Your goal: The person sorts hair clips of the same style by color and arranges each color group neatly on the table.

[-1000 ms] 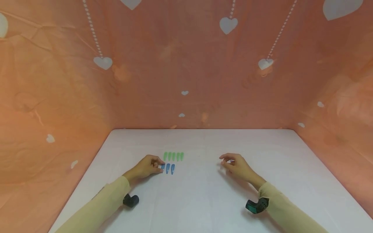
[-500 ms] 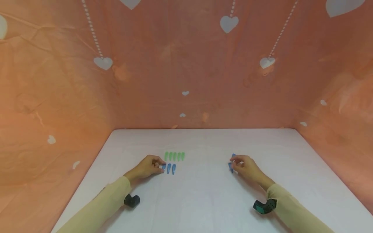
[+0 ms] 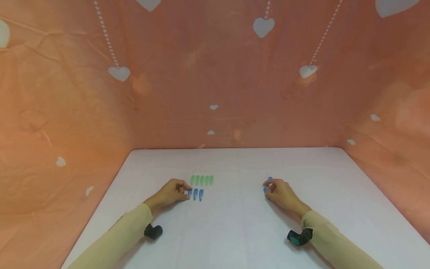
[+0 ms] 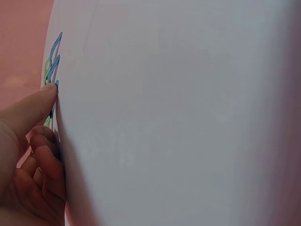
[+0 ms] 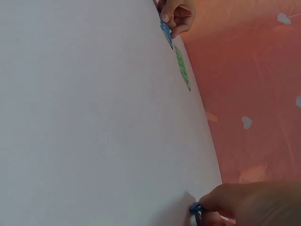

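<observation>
In the head view my left hand (image 3: 172,191) pinches the leftmost blue snap hair clip (image 3: 189,192) between thumb and index finger, low over the table. Two more blue clips stand in line to its right, the nearer being this blue hair clip (image 3: 195,194). A row of several green hair clips (image 3: 202,180) lies just behind them. Over on the right, my right hand (image 3: 281,193) has its thumb and index finger on a blue hair clip (image 3: 265,189), mostly covered by the fingers. Another blue clip (image 3: 270,178) peeks out behind those fingers.
Everything lies on a white table (image 3: 221,231). Orange sheeting with pale hearts hangs as a wall (image 3: 215,74) behind and at both sides. A dark device (image 3: 153,232) is strapped to the left wrist, another dark device (image 3: 300,237) to the right.
My right hand first shifted right, uncovering the blue clips there, then closed its fingers on the nearer one. My left hand stays on its clip, almost still.
</observation>
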`<state>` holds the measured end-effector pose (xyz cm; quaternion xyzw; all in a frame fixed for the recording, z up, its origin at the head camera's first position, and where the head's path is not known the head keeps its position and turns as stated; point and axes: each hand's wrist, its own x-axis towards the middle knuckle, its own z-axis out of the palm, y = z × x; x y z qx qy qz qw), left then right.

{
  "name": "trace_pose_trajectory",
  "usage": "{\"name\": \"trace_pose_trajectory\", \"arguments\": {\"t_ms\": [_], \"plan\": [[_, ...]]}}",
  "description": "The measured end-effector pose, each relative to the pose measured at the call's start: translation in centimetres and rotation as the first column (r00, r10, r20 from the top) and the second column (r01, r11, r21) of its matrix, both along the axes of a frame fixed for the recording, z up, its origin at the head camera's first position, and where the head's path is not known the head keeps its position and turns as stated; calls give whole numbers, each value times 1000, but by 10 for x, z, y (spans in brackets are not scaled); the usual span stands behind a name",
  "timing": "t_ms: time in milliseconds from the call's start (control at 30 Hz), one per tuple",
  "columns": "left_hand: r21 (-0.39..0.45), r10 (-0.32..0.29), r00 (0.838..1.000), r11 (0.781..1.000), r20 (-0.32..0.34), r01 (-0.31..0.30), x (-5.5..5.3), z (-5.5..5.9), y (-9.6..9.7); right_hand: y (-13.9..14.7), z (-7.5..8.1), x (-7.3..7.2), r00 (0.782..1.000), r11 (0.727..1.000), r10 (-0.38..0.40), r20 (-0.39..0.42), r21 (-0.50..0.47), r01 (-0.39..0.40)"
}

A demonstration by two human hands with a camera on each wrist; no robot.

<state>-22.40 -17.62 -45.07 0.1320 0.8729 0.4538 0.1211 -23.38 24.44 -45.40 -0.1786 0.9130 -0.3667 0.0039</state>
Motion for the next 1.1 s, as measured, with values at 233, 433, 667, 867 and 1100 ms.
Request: {"name": "trace_pose_trajectory", "arguments": {"t_ms": [233, 433, 667, 867, 1100], "plan": [[-2, 6, 1000, 1000, 7, -6, -1, -2, 0, -5, 3, -1, 998, 999, 25, 52, -22, -24], [-3, 20, 1000, 1000, 14, -20, -1, -2, -2, -12, 7, -4, 998, 998, 33, 45, -62, -30], [23, 15, 1000, 1000, 12, -15, 0, 0, -1, -23, 16, 1, 986, 977, 123, 110, -185, -101], [19, 17, 1000, 1000, 10, -17, 1, -1, -1, -32, 17, 2, 974, 960, 188, 122, -233, -156], [13, 31, 1000, 999, 5, -31, 2, -3, -2, -44, 9, 0, 959, 936, 249, 133, -288, -203]]}}
